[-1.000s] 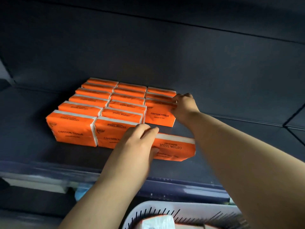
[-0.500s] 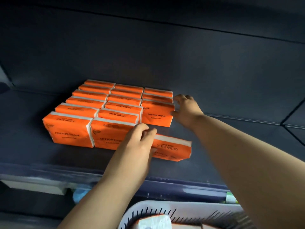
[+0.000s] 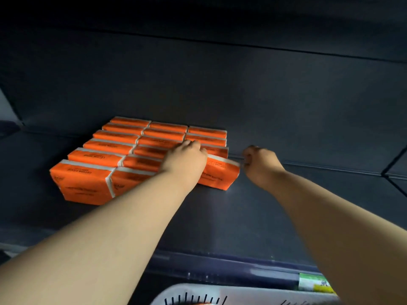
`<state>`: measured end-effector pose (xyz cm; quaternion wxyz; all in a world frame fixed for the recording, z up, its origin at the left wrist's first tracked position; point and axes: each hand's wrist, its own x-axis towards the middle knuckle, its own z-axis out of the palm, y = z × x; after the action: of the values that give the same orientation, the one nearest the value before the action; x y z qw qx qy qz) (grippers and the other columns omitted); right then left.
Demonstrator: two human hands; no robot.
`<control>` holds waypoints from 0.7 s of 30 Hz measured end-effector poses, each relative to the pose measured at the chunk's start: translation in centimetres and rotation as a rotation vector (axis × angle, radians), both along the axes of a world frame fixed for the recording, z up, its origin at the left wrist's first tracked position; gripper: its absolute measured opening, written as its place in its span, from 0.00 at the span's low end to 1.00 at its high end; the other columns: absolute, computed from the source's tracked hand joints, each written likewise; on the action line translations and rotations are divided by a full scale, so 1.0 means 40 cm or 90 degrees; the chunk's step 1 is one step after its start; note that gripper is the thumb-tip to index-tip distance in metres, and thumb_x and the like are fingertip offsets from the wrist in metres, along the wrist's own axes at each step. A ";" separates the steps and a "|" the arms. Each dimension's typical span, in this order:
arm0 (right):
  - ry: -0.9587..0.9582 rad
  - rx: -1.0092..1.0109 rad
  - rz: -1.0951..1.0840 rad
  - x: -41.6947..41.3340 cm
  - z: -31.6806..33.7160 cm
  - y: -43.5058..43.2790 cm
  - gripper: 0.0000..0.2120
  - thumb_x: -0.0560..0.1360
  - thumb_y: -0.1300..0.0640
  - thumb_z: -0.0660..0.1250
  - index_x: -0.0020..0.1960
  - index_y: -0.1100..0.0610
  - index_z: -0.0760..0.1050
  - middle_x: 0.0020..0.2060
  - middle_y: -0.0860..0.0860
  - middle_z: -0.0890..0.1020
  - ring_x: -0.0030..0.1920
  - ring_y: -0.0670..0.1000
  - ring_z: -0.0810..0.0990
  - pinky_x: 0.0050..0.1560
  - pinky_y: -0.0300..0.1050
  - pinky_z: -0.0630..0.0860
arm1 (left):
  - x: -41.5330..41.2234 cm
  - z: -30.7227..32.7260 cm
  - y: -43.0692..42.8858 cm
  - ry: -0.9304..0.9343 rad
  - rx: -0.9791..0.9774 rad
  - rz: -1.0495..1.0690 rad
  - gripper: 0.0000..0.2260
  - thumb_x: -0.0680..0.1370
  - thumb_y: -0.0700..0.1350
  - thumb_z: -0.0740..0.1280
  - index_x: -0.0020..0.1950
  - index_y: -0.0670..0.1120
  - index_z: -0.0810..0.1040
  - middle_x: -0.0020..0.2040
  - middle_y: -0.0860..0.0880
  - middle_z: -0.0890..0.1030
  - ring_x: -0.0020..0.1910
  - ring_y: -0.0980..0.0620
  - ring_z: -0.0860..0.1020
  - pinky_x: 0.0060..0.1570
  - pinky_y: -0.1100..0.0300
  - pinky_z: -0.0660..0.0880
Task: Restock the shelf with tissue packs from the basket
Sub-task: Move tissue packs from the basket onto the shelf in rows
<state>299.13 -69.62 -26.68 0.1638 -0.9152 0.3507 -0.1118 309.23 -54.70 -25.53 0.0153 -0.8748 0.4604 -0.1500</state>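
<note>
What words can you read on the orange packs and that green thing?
"COTTON TISSUE", upside down, atop the front-left pack.
"COTTON TISSUE", upside down, atop the pack behind it.
"TON TISS", the rest hidden, on the front-right pack.
Small print lower on the front-left pack: too blurred.
Green label: too blurred.

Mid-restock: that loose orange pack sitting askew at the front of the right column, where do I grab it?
Take the loose pack by its right short end, coming in from the right: that end faces bare shelf, while the stacked packs crowd its left and back. The right hand is at that end; the left hand holds its left part from above.
</note>
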 end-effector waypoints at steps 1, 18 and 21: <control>0.007 0.009 0.002 -0.001 -0.005 0.005 0.14 0.75 0.61 0.60 0.61 0.58 0.74 0.57 0.58 0.78 0.54 0.59 0.77 0.43 0.38 0.68 | 0.011 -0.003 -0.004 -0.028 0.034 0.006 0.16 0.80 0.40 0.58 0.68 0.42 0.69 0.67 0.45 0.69 0.69 0.46 0.65 0.67 0.53 0.62; -0.073 0.121 0.002 0.038 -0.013 0.075 0.15 0.76 0.60 0.59 0.62 0.56 0.73 0.43 0.51 0.77 0.35 0.49 0.73 0.35 0.36 0.67 | 0.018 0.008 -0.005 -0.019 0.083 0.032 0.18 0.80 0.37 0.53 0.70 0.40 0.67 0.69 0.44 0.67 0.70 0.44 0.61 0.71 0.55 0.54; -0.111 0.183 -0.025 0.036 -0.007 0.080 0.18 0.74 0.63 0.60 0.63 0.57 0.71 0.38 0.48 0.76 0.36 0.47 0.73 0.28 0.34 0.66 | 0.024 0.002 -0.007 0.019 0.067 0.058 0.19 0.80 0.37 0.52 0.70 0.40 0.66 0.70 0.44 0.66 0.71 0.44 0.60 0.71 0.56 0.53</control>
<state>300.57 -66.42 -26.98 0.3211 -0.8622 0.3650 -0.1426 310.20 -54.98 -25.45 0.0614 -0.8948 0.4279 -0.1117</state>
